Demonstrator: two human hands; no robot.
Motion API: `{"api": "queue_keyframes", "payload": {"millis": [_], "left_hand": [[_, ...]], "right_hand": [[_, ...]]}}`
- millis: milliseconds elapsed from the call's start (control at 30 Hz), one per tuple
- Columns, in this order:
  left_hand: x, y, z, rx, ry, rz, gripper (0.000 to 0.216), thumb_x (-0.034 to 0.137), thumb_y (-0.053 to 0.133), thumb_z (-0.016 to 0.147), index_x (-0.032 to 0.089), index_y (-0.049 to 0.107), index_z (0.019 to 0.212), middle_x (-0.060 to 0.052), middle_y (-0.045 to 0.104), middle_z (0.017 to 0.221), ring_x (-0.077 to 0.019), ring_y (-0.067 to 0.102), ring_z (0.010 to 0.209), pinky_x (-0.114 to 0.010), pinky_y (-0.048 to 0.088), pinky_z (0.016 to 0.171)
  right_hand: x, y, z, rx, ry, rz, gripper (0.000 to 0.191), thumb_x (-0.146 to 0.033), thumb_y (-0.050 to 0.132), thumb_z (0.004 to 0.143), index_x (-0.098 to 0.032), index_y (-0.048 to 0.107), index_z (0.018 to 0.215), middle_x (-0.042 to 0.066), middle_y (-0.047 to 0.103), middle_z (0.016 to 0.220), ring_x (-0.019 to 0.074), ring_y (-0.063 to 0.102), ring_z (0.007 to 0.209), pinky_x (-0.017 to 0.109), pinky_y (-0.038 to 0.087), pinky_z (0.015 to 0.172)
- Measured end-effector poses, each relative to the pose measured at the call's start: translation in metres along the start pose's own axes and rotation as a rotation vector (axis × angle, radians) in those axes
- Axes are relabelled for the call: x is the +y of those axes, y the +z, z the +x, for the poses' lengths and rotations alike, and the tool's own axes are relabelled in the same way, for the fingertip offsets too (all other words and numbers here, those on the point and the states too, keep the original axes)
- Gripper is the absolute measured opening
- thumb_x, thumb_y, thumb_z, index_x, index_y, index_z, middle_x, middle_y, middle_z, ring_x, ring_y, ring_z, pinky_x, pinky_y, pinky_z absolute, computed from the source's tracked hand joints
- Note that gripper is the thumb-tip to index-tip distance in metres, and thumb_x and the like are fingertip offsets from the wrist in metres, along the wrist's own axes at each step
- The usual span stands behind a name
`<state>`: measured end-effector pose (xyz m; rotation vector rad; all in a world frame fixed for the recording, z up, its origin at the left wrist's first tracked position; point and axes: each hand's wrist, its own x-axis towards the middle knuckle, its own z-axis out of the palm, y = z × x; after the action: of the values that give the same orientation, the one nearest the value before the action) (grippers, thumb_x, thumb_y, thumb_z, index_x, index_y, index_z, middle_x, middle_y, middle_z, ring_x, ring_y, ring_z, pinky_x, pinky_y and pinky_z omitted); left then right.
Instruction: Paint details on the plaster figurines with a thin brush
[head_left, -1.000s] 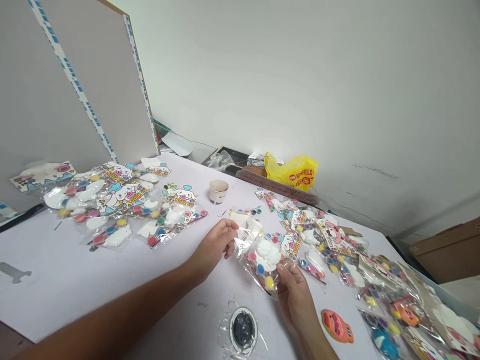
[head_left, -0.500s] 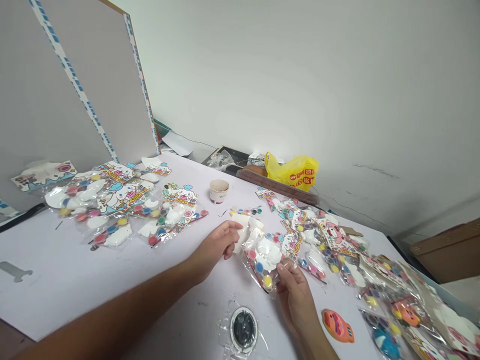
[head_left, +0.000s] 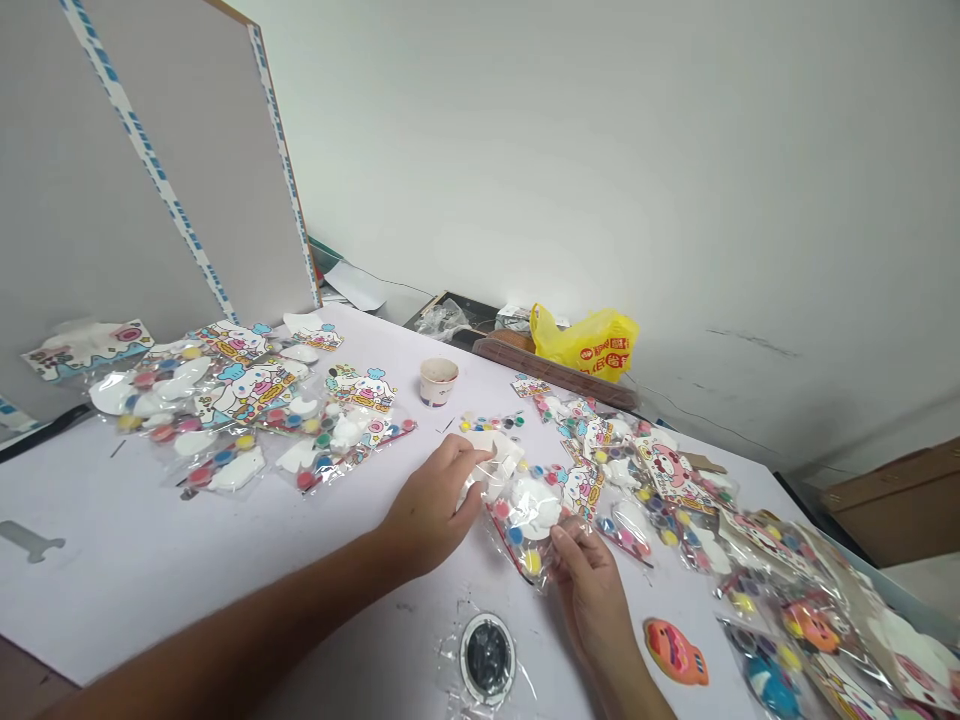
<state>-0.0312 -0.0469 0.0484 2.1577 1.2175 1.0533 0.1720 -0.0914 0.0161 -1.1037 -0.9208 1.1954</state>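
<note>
A clear plastic bag (head_left: 525, 515) holds a white moulded figure, several small paint pots and a thin red stick along its edge. My right hand (head_left: 592, 580) pinches the bag's lower right edge between thumb and fingers. At the bag's upper end is a folded white card (head_left: 499, 470), its plain side showing. My left hand (head_left: 435, 500) grips the card from the left, thumb below and fingers above. A strip of paint pots (head_left: 491, 422) lies just beyond the card.
Similar packs (head_left: 247, 400) with cartoon cards lie at the left, and more packs (head_left: 667, 480) spread along the right. A paper cup (head_left: 438, 382) stands behind my hands. Nearer are a round black disc (head_left: 487, 657) and a painted orange figure (head_left: 675, 652). A yellow bag (head_left: 585, 345) sits by the wall.
My left hand has shifted right and its thumb and fingers have closed over the white card, which now looks more folded. My right hand has hardly moved on the bag.
</note>
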Motion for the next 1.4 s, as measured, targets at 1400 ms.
{"api": "queue_keyframes", "payload": {"millis": [1400], "left_hand": [[-0.01,-0.009,0.013,-0.301,-0.644,-0.891,0.025,0.027,0.047,0.076,0.02,0.041,0.099,-0.005,0.07,0.089,-0.0117,0.044,0.055,-0.026,0.03,0.056]], "right_hand": [[0.005,-0.005,0.0,0.091,-0.269,-0.262,0.04,-0.042,0.064,0.087,-0.021,0.046,0.058,-0.003,0.044,0.057,0.0151,0.04,0.059,0.028,0.034,0.062]]}}
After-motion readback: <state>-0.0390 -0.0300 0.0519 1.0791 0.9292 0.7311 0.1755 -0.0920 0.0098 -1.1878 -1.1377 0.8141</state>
